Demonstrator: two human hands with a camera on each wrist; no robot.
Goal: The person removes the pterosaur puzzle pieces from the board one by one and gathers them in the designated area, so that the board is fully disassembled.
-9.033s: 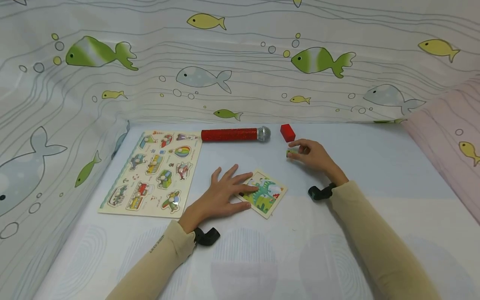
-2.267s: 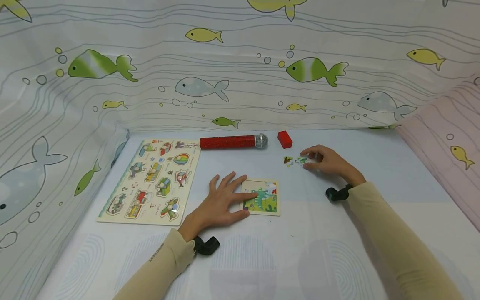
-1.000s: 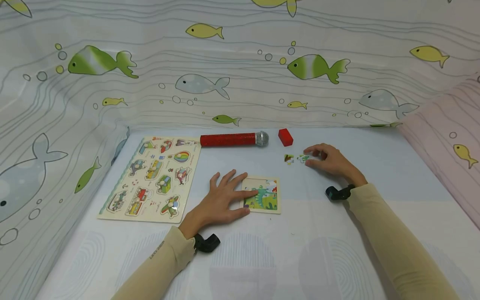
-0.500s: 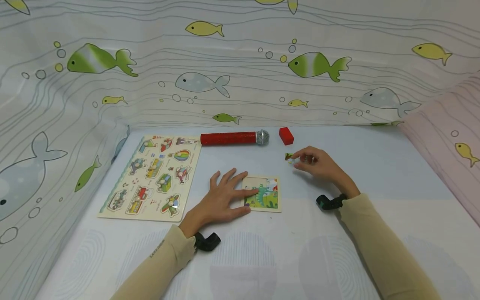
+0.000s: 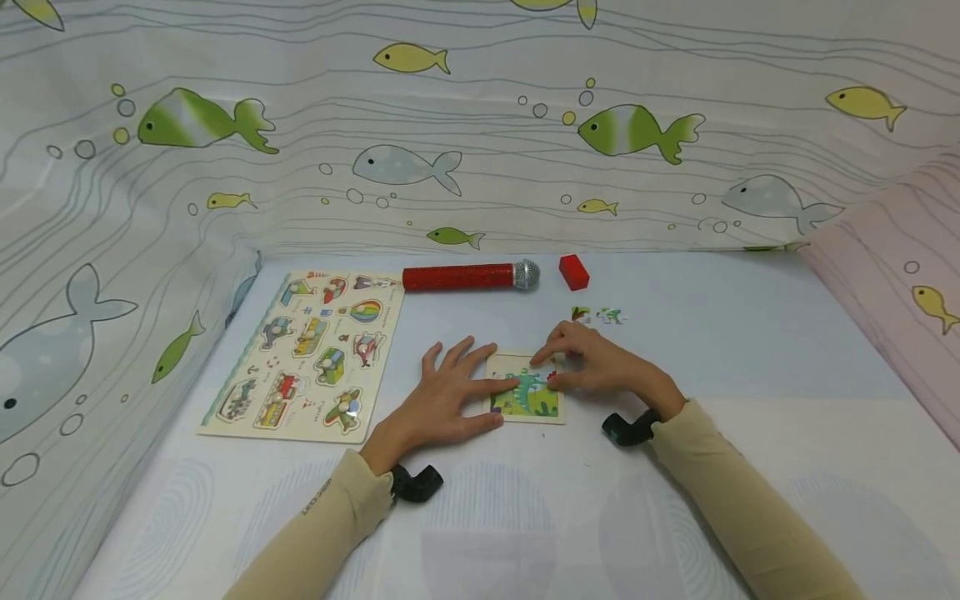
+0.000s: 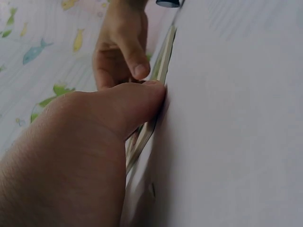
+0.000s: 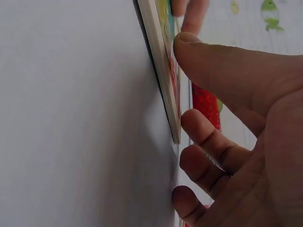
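A small dinosaur puzzle point(image 5: 528, 398) in a wooden frame lies on the table before me. My left hand point(image 5: 442, 402), fingers spread, rests at its left side, index fingertip on the picture; in the left wrist view the thumb point(image 6: 151, 94) lies against the frame's edge. Over the upper right of the puzzle is my right hand point(image 5: 600, 362), thumb and index finger apart and touching its face; no piece shows between them. In the right wrist view the other fingers point(image 7: 194, 163) are loosely bent. Two loose puzzle pieces, one brown and green point(image 5: 581, 313), one green and white point(image 5: 611, 315), lie behind that hand.
On the left lies a large wooden peg puzzle board point(image 5: 300, 358) with vehicle pieces. A red toy microphone point(image 5: 468, 277) lies along the back, with a red block point(image 5: 574, 272) to its right. A fish-printed cloth wall point(image 5: 495, 125) closes off the back.
My right hand has moved left and nearer, from the loose pieces to the dinosaur puzzle. The two pieces stay on the table. Earlier the puzzle was turned from a slant to straight; the left hand stayed.
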